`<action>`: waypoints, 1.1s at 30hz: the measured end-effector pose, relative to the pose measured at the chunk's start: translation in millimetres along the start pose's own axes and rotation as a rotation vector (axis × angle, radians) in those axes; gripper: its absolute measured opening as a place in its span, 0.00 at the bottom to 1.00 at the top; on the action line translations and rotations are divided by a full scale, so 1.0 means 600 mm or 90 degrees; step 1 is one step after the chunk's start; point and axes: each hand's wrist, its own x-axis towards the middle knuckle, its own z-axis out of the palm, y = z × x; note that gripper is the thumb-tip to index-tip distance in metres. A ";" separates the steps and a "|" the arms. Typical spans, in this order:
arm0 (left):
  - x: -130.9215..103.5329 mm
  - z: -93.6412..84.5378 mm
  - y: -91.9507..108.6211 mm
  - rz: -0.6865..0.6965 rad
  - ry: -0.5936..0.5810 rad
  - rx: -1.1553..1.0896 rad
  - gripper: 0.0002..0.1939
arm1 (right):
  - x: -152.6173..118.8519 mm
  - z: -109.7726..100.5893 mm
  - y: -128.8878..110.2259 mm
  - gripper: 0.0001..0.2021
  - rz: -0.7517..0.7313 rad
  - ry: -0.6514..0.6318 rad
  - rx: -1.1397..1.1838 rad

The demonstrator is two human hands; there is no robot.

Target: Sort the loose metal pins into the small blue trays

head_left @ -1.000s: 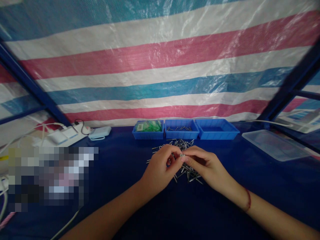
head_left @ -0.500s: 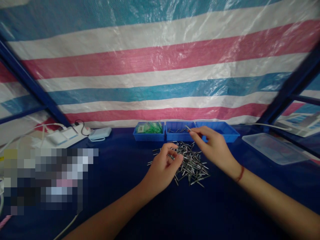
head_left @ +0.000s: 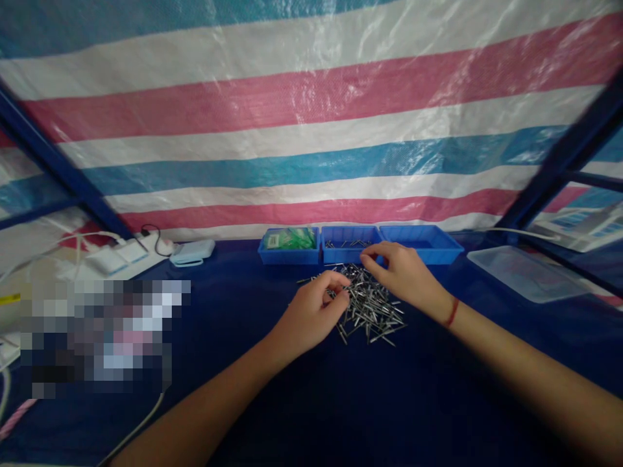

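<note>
A loose pile of thin metal pieces (head_left: 372,308) lies on the dark blue table. At the pile's left edge is my left hand (head_left: 316,311), its fingers curled and the thumb apart from them, with nothing visible between. My right hand (head_left: 403,269) hovers over the back right of the pile, thumb and forefinger brought together; whatever the tips hold, if anything, is too small to make out. Just behind the hands stands the middle blue bin (head_left: 348,253), with a few metal pieces inside. The left blue bin (head_left: 291,257) holds green plastic packets (head_left: 292,239).
The right blue bin (head_left: 423,255) adjoins the middle one. A clear plastic lid (head_left: 523,274) lies at the right. Leftward are a light blue case (head_left: 193,253), a power strip (head_left: 139,259) with cables, and a pixelated area. A striped sheet (head_left: 292,117) hangs behind.
My right hand has moved a little left and down from the bins toward the pile. The metal piece earlier visible at its fingertips no longer shows. The whole view has shifted slightly.
</note>
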 end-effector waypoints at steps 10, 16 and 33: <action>-0.011 -0.003 0.008 0.150 -0.152 0.461 0.06 | -0.049 0.019 0.015 0.10 0.003 0.001 0.125; -0.006 0.002 0.001 0.174 -0.166 0.581 0.09 | -0.059 0.017 -0.001 0.08 -0.021 -0.024 0.153; 0.001 0.005 -0.007 0.083 -0.037 0.344 0.08 | -0.069 0.012 -0.021 0.07 -0.059 -0.025 0.221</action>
